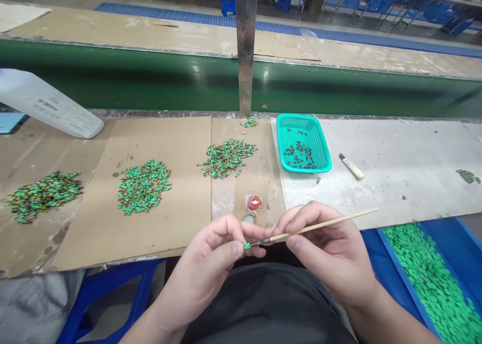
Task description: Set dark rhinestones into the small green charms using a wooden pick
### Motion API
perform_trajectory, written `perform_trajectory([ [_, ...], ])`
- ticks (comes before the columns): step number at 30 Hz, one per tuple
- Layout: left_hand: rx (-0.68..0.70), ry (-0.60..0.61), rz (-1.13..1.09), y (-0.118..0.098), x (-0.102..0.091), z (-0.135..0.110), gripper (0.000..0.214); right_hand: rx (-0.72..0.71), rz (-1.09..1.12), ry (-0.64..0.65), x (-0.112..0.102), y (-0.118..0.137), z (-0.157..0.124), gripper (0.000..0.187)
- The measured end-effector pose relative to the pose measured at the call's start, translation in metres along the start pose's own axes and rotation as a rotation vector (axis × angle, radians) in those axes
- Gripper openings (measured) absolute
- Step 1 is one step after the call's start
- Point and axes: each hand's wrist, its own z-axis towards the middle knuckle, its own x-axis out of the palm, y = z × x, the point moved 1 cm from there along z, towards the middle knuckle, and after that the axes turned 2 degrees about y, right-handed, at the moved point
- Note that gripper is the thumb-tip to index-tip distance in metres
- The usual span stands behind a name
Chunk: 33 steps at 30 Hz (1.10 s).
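Between thumb and fingers, my left hand (220, 256) pinches a small green piece (246, 246), its details too tiny to make out. My right hand (324, 251) grips a thin paintbrush (320, 227) with a pale wooden handle, and the brush tip touches or nearly touches the green piece. Just beyond my fingers, a bottle cap with red paint (254, 202) rests on a cardboard scrap, beside a second cap (249, 218) partly hidden by my left hand. Piles of small green and gold-brown pieces (228, 157) lie on the cardboard further back.
A turquoise basket (326, 160) holds small dark pieces. Right of it lies a flat brush (351, 166). More green pieces (145, 187) are heaped left, near a white plastic bottle (48, 103). A metal post (246, 52) rises behind. A blue bin (408, 278) of green discs stands lower right.
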Motion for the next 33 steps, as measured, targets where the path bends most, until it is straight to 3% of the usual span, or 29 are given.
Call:
perform_trajectory([
  [33,0.032,0.038,0.138,-0.002,-0.005,-0.009,0.020,-0.053,-0.259,0.052,0.005,0.019,0.000,0.026],
])
